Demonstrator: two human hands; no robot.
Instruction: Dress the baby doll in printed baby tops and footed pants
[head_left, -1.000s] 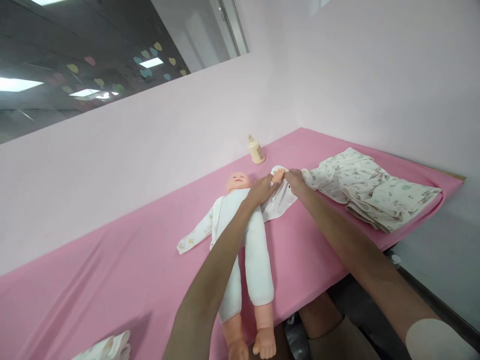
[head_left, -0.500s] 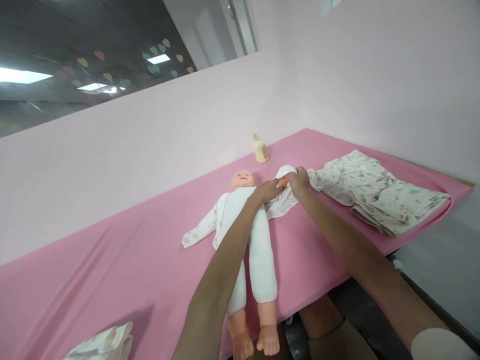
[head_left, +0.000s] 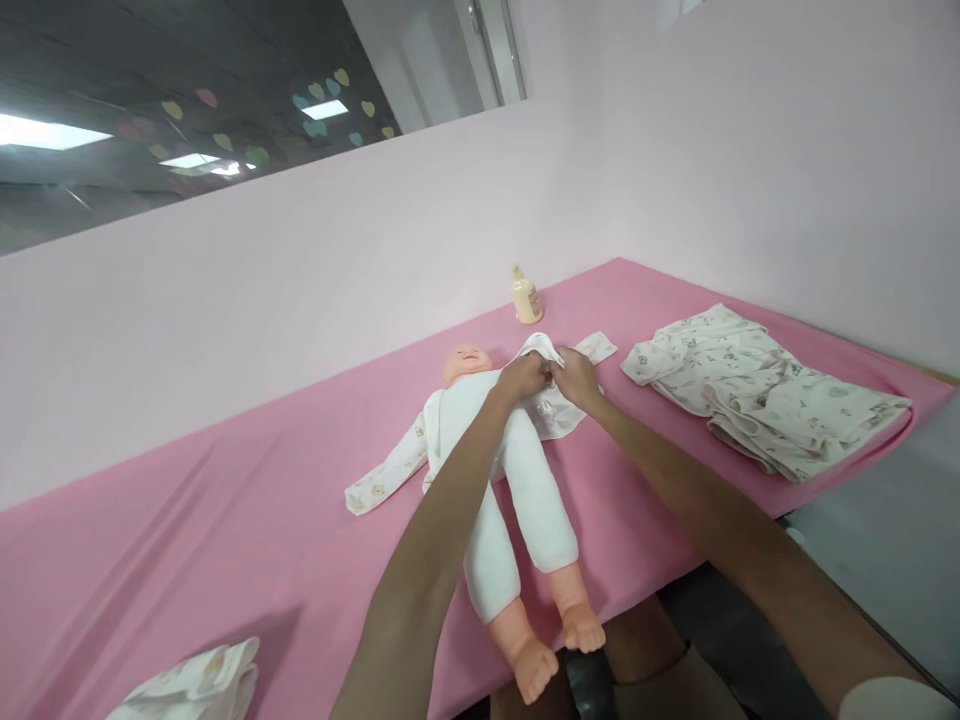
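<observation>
A baby doll (head_left: 463,415) in white clothing lies on its back, bare feet at the table's near edge. A white patterned baby shirt (head_left: 555,412) is spread under it. One sleeve (head_left: 386,478) stretches out on the doll's left-of-view side; the other sleeve (head_left: 598,347) points right, past my hands. My left hand (head_left: 523,378) is closed beside the doll's shoulder, around its arm, which is mostly hidden by my fingers and the cloth. My right hand (head_left: 576,376) pinches the shirt at the sleeve opening, its fingertips meeting my left ones.
Folded patterned baby clothes (head_left: 765,385) lie at the right of the pink-covered table (head_left: 247,530). A cream pump bottle (head_left: 526,297) stands at the back near the wall. Another folded cloth (head_left: 195,685) sits at the lower left. A window (head_left: 225,90) is above the wall.
My right hand has drawn left towards my left hand, and the free sleeve now lies out to its right. The doll has turned, its feet swinging right and its head left.
</observation>
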